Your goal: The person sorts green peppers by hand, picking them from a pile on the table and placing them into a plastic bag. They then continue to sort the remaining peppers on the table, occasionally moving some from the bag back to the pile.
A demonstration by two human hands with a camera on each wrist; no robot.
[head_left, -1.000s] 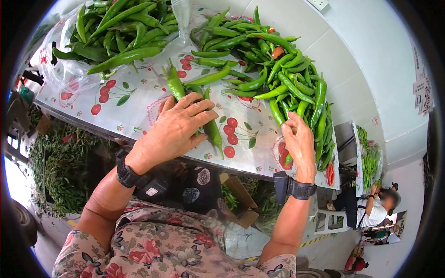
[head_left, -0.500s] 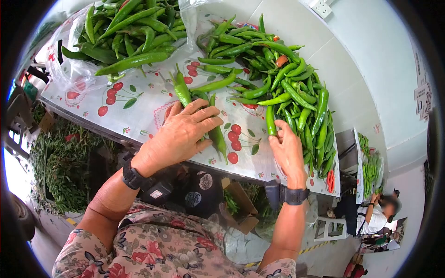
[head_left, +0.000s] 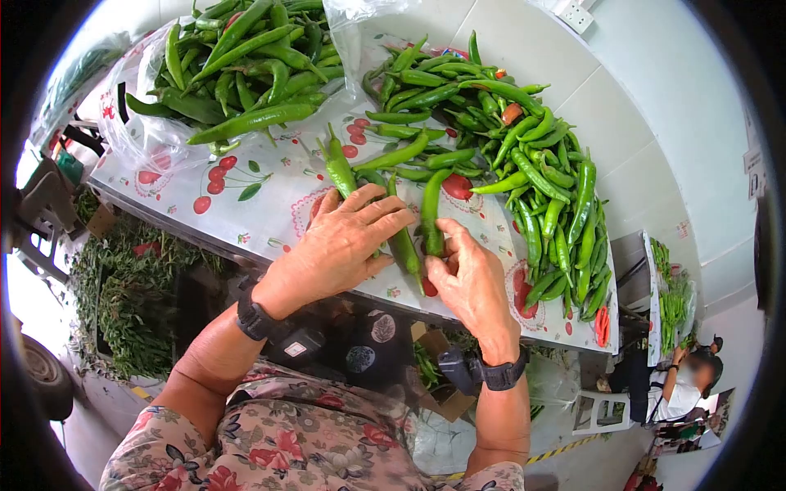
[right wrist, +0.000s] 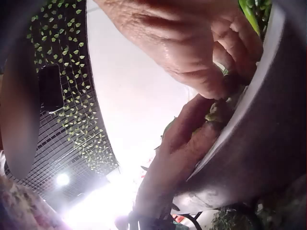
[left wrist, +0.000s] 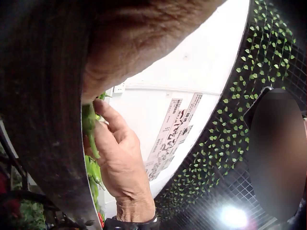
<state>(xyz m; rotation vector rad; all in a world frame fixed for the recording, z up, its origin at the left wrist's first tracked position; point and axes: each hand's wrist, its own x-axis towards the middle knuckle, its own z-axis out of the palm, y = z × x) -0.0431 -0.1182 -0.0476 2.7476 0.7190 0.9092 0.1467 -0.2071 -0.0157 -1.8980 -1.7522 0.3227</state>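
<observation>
On the cherry-print tablecloth (head_left: 278, 176), my left hand (head_left: 336, 245) lies over a small bunch of long green peppers (head_left: 339, 168), fingers curved across them and thumb at their near side. Stem ends poke out beyond the fingers; the middle of the bunch is hidden under the palm. Just to its right, my right hand (head_left: 475, 282) pinches one green pepper (head_left: 431, 209) near its lower end between thumb and fingers. That pepper stands beside the bunch, roughly parallel to it. In the left wrist view the right hand (left wrist: 122, 158) shows close by the peppers.
A large heap of green peppers (head_left: 548, 180) spreads along the right and back of the table. More peppers (head_left: 254, 74) fill a clear plastic bag (head_left: 155, 135) at the back left. A few red peppers (head_left: 603, 327) lie at the right edge. Another person (head_left: 684, 385) is farther right.
My right hand took a green pepper from the heap's near edge and brought it left, beside the bunch. My left hand stayed on its peppers.
</observation>
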